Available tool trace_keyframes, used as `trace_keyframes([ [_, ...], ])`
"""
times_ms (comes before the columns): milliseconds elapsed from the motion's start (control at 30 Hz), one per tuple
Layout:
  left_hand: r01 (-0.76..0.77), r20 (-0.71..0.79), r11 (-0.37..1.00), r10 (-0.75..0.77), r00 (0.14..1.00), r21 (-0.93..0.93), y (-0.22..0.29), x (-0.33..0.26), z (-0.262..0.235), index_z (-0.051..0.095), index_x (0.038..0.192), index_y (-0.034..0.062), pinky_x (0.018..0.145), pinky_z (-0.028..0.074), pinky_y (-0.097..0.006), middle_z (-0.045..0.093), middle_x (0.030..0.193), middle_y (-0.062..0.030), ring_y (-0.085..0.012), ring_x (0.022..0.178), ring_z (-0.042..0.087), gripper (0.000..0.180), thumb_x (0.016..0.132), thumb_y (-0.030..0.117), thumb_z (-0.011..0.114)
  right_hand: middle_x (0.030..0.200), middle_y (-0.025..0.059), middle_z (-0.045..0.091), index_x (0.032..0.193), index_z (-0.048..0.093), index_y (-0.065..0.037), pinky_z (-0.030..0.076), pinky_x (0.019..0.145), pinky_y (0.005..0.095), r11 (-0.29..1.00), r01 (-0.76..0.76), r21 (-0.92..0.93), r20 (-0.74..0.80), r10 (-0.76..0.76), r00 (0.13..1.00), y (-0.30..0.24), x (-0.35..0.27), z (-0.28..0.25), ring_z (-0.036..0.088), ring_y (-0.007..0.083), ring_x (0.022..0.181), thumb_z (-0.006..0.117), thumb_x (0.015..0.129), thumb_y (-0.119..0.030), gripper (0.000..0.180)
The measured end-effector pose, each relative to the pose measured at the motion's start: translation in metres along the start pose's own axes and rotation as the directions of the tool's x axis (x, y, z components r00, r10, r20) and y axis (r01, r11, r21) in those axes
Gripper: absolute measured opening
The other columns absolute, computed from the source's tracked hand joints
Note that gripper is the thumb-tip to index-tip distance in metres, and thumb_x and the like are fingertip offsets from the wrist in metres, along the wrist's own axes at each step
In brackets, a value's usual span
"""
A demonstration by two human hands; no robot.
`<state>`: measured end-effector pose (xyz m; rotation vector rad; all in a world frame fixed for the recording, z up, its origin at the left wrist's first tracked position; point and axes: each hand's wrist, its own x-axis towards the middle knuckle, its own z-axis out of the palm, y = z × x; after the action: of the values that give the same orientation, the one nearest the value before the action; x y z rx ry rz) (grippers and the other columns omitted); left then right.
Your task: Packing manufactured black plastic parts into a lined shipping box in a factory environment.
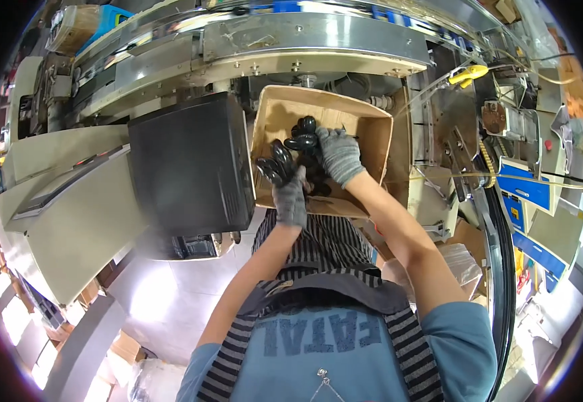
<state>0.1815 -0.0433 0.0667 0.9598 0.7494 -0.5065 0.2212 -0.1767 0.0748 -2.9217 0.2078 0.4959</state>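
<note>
Both of my hands wear grey knit gloves and reach into an open cardboard box in front of me. My left hand, at the near side, is closed around a few glossy black curved pieces; their exact kind I cannot make out. My right hand is further in, its fingers curled against another rounded glossy black piece. More dark pieces lie low in the box between the hands, partly hidden by the gloves.
Left of the box stands a large black bin-like block. A metal conveyor frame runs across behind. On the right are machine parts, a yellow-handled tool and blue drawer fronts. A wrapped carton sits near my right elbow.
</note>
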Motion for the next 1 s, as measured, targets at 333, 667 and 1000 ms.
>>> trace_keyframes([
  [333,-0.015,0.012,0.388,0.009,1.000,0.922,-0.032,0.047,-0.047,0.051,0.122,0.0181,0.084,0.048,-0.033,0.059,0.109,-0.0055,-0.0213,0.096,0.060,0.050,0.076,0.033,0.066,0.091,0.0161,0.065,0.114,0.044,-0.004,0.052,0.071,0.0387,0.958,-0.261,0.119,0.347,0.206,0.915,0.009,-0.049,0.014,0.065,0.0282,0.084,0.050,0.086,-0.019,0.033],
  [667,0.229,-0.205,0.661,-0.115,0.972,0.715,0.006,0.013,-0.002,0.068,0.078,0.0099,0.046,0.040,-0.028,0.053,0.055,0.0017,-0.0106,0.045,0.046,0.019,0.073,0.028,0.072,0.105,0.0194,0.061,0.118,0.052,-0.004,0.052,0.074,0.0379,0.984,-0.019,0.177,-0.056,0.030,0.998,0.072,0.026,0.097,0.064,0.0281,0.091,0.051,0.084,-0.017,0.037],
  [1000,0.119,0.032,0.853,-0.157,0.987,0.508,-0.032,0.047,-0.009,0.053,0.115,0.0041,0.075,0.050,-0.028,0.064,0.099,-0.0096,-0.0135,0.081,0.062,0.044,0.081,0.029,0.067,0.083,0.0203,0.063,0.107,0.045,-0.005,0.049,0.070,0.0429,0.702,-0.326,0.634,0.156,0.296,0.942,0.007,-0.047,-0.007,0.062,0.0371,0.082,0.052,0.086,-0.025,0.030],
])
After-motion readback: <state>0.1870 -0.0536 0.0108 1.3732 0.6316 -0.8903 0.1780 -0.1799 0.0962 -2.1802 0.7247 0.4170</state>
